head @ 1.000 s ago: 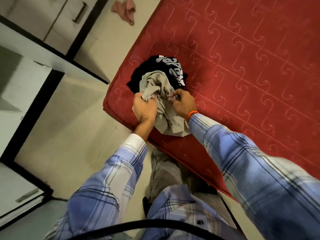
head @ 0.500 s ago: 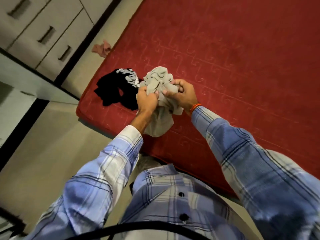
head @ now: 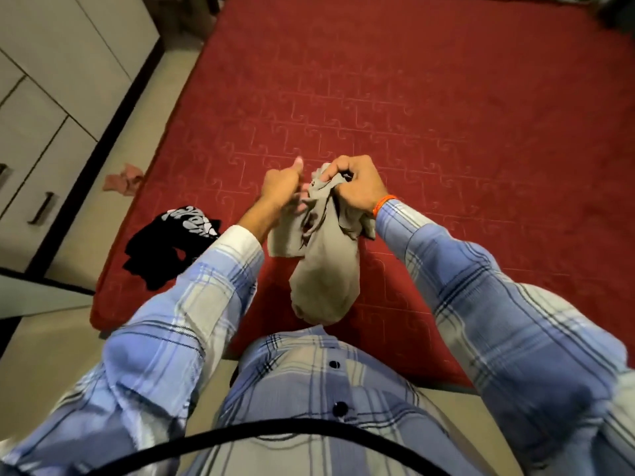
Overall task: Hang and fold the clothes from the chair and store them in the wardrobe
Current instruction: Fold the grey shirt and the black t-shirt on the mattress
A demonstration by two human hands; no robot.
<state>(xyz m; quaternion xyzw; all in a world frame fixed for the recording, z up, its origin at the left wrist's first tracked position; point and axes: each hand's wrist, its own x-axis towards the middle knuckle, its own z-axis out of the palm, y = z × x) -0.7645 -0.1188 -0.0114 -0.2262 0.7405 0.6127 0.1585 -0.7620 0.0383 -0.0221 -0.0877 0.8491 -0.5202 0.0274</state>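
A crumpled grey garment (head: 326, 269) hangs in the air over the near edge of the red mattress (head: 446, 115). My right hand (head: 357, 183) grips its bunched top edge. My left hand (head: 280, 187) holds the cloth's left side with curled fingers, thumb up; it is blurred. A black garment with white print (head: 168, 245) lies on the mattress's near left corner, partly hidden by my left sleeve.
A white wardrobe with drawers and dark handles (head: 44, 207) stands along the left. A pink cloth (head: 122, 178) lies on the floor between wardrobe and mattress. A white panel edge (head: 34, 293) juts in at the lower left.
I have lifted the grey garment off the black one and carried it right, over the mattress. It hangs longer now, and the view has swung toward the bed.
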